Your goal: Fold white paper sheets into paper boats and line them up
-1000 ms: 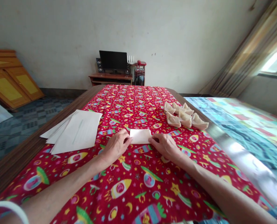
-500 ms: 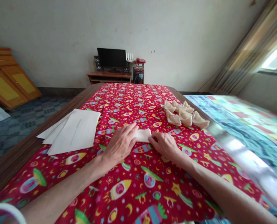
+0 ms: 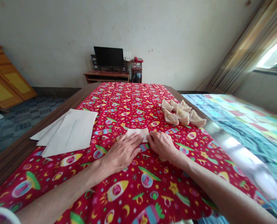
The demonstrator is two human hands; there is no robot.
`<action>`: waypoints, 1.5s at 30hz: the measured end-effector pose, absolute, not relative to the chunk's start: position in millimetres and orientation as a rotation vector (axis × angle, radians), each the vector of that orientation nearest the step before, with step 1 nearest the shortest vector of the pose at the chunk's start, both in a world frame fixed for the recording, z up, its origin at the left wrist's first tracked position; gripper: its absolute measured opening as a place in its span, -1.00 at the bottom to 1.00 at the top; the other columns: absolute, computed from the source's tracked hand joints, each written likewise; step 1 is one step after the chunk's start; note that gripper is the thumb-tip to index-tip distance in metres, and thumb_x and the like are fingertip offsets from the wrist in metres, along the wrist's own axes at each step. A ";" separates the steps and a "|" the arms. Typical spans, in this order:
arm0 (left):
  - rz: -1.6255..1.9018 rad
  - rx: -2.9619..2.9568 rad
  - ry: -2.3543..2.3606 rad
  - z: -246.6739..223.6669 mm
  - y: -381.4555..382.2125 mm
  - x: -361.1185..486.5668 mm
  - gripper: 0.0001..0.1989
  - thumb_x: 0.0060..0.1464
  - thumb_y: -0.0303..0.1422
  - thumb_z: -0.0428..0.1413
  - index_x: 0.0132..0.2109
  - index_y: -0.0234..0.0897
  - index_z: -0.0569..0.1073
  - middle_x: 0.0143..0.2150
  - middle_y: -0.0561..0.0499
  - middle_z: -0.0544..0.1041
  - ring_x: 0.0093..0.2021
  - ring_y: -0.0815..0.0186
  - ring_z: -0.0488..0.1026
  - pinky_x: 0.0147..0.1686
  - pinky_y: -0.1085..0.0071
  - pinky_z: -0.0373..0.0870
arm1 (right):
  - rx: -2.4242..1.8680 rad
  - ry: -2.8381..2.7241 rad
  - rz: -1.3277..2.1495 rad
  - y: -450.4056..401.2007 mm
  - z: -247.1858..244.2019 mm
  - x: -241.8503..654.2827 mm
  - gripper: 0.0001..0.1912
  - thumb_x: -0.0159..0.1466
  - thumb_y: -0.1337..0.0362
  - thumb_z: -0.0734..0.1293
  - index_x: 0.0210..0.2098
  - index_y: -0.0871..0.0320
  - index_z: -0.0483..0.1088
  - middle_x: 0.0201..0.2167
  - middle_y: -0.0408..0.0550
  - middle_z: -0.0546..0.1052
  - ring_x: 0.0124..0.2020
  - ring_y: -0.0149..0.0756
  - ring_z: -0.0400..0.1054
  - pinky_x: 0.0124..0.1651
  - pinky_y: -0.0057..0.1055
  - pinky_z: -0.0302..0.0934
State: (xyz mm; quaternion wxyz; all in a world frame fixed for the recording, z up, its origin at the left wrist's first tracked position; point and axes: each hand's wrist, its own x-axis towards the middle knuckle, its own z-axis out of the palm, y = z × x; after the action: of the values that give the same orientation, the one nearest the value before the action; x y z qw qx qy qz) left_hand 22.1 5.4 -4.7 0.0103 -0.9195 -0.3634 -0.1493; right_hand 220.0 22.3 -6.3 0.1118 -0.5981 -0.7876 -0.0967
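A small folded piece of white paper (image 3: 143, 132) lies flat on the red patterned cloth (image 3: 138, 174) between my hands. My left hand (image 3: 124, 151) rests over its near left part, fingers stretched out and flat on the paper. At the paper's right edge, my right hand (image 3: 161, 143) has its fingers curled and pressed together, holding that edge; the fingertips are partly hidden. Several folded paper pieces with pointed corners (image 3: 182, 115) stand grouped at the right. To the left, a fanned stack of white paper sheets (image 3: 73, 132) lies on the cloth.
The cloth covers a long brown wooden table (image 3: 14, 152). At the far wall are a monitor (image 3: 108, 57), a speaker (image 3: 94, 62) and a red telephone (image 3: 138, 59) on low furniture. A wooden cabinet (image 3: 9, 77) is on the left, a bed (image 3: 241, 130) on the right.
My left hand has come down from the paper's left end and now lies flatter across its near part. More of the paper's far side shows. The view has shifted slightly.
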 end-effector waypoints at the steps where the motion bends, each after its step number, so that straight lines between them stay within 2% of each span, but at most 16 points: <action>1: -0.460 -2.866 -1.135 -4.8 5.2 22.3 -0.57 0.30 -0.30 -0.20 0.25 -0.30 0.18 0.27 -0.04 0.23 0.29 0.25 0.10 0.27 0.16 -0.03 | -1.762 -2.303 -0.276 22.4 -6.0 219.8 -0.69 0.34 0.18 0.10 -0.41 0.13 0.37 -0.49 -0.06 0.52 -0.44 -0.29 0.41 -0.44 -0.41 -0.08; 6: -0.442 -2.852 -1.150 -3.9 3.4 23.7 -0.59 0.29 -0.32 -0.19 0.23 -0.25 0.20 0.27 -0.02 0.23 0.30 0.26 0.08 0.27 0.16 -0.04 | -1.683 -2.280 -0.245 25.0 -4.3 223.8 -0.70 0.32 0.12 0.16 -0.41 0.14 0.37 -0.51 -0.08 0.51 -0.45 -0.30 0.39 -0.45 -0.43 -0.02; 9: -0.432 -2.845 -1.173 -3.8 2.6 24.2 -0.60 0.30 -0.31 -0.20 0.23 -0.21 0.20 0.27 -0.01 0.23 0.30 0.27 0.08 0.27 0.11 -0.07 | -1.490 -2.263 -0.252 22.2 1.9 229.5 -0.71 0.32 0.11 0.18 -0.31 0.18 0.40 -0.44 -0.04 0.52 -0.41 -0.29 0.40 -0.41 -0.43 0.11; 12: -0.433 -2.845 -1.180 -3.9 1.3 24.7 -0.60 0.31 -0.28 -0.22 0.23 -0.18 0.20 0.26 -0.01 0.25 0.30 0.26 0.08 0.27 0.06 -0.11 | -1.178 -2.331 -0.247 11.2 8.6 232.8 -0.68 0.35 0.20 0.13 -0.06 0.24 0.38 -0.18 0.07 0.53 -0.18 -0.25 0.41 -0.19 -0.39 0.25; 15: -0.417 -2.825 -1.206 -3.7 -1.0 24.8 -0.58 0.31 -0.26 -0.23 0.24 -0.21 0.18 0.28 -0.02 0.21 0.31 0.24 0.05 0.26 0.06 -0.08 | -0.979 -2.490 -0.193 -2.5 9.6 231.5 -0.63 0.36 0.27 0.10 0.07 0.29 0.31 0.03 0.11 0.45 0.06 -0.20 0.30 0.09 -0.28 0.20; 20: -0.367 -2.800 -1.251 -3.7 -5.4 19.4 -0.56 0.31 -0.24 -0.24 0.26 -0.24 0.15 0.31 -0.03 0.15 0.30 0.24 0.06 0.26 0.07 -0.06 | -1.003 -2.660 -0.112 -10.0 4.5 230.6 -0.52 0.36 0.16 0.12 0.18 0.29 0.20 0.16 0.14 0.31 0.19 -0.12 0.17 0.21 -0.11 0.09; 26: -0.402 -2.759 -1.215 -3.6 -10.7 3.9 -0.60 0.31 -0.29 -0.22 0.21 -0.24 0.24 0.27 -0.03 0.22 0.27 0.28 0.14 0.27 0.13 -0.06 | -1.063 -2.615 -0.145 -8.9 4.4 238.7 -0.61 0.37 0.21 0.10 0.10 0.22 0.32 0.10 0.09 0.38 0.15 -0.17 0.24 0.18 -0.14 0.14; 30: -0.443 -2.728 -1.205 -1.6 -12.5 4.3 -0.61 0.29 -0.31 -0.19 0.17 -0.30 0.31 0.22 -0.07 0.30 0.23 0.23 0.21 0.26 0.12 -0.02 | -1.073 -2.572 -0.230 -11.1 5.2 235.3 -0.64 0.37 0.23 0.12 0.01 0.26 0.39 0.01 0.12 0.46 0.07 -0.14 0.32 0.17 -0.11 0.15; 37: -0.477 -2.783 -1.121 -3.7 -7.6 18.5 -0.59 0.28 -0.33 -0.16 0.23 -0.31 0.21 0.27 -0.07 0.23 0.27 0.25 0.14 0.24 0.17 0.07 | -0.997 -2.613 -0.199 -10.8 4.3 223.0 -0.62 0.36 0.27 0.12 0.09 0.26 0.32 0.08 0.13 0.40 0.12 -0.14 0.27 0.16 -0.14 0.16; 45: -0.444 -2.720 -1.187 1.9 -11.8 0.8 -0.63 0.27 -0.34 -0.14 0.15 -0.30 0.33 0.20 -0.04 0.33 0.21 0.24 0.24 0.24 0.15 0.07 | -1.089 -2.538 -0.210 -10.2 2.3 236.7 -0.70 0.36 0.27 0.12 -0.07 0.17 0.42 -0.04 0.04 0.51 0.03 -0.22 0.36 0.15 -0.17 0.14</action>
State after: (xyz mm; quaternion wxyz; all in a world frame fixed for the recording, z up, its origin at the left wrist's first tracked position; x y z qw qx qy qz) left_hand 0.8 -11.8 1.9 0.0705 -0.9042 -0.3945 -0.1477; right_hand 236.7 -10.2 2.3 0.1848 -0.3865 -0.9005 -0.0744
